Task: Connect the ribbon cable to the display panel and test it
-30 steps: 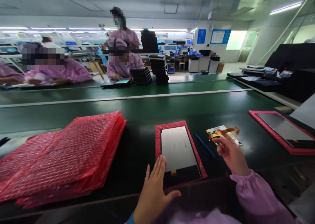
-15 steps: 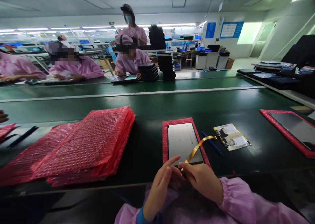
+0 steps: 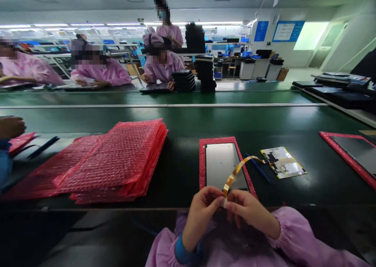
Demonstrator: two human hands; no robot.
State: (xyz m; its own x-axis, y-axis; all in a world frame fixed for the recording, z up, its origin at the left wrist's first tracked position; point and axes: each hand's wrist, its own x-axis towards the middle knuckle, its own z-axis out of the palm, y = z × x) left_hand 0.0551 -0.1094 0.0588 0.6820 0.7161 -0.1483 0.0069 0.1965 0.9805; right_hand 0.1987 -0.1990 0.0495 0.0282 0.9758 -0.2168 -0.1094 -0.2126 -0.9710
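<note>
Copper-coloured flexible ribbon strip (image 3: 233,174), near end pinched between two bare hands
Left hand (image 3: 202,211) and right hand (image 3: 250,209): thumbs and fingers closed on the ribbon's near end, probably from both sides to steady so limp a strip; it arches over a flat grey rectangular panel (image 3: 217,162), far end reaching a thin white-and-black rectangular board with yellow edges (image 3: 288,168), contact unclear. Panel: smooth, laid on a red plastic bubble-wrap sheet (image 3: 202,161), presumably as cushioning. Slim blue pen-shaped tool (image 3: 257,168): between panel and board. Left: pile of glossy, dimpled red bubble-wrap sleeves (image 3: 117,161)
</note>
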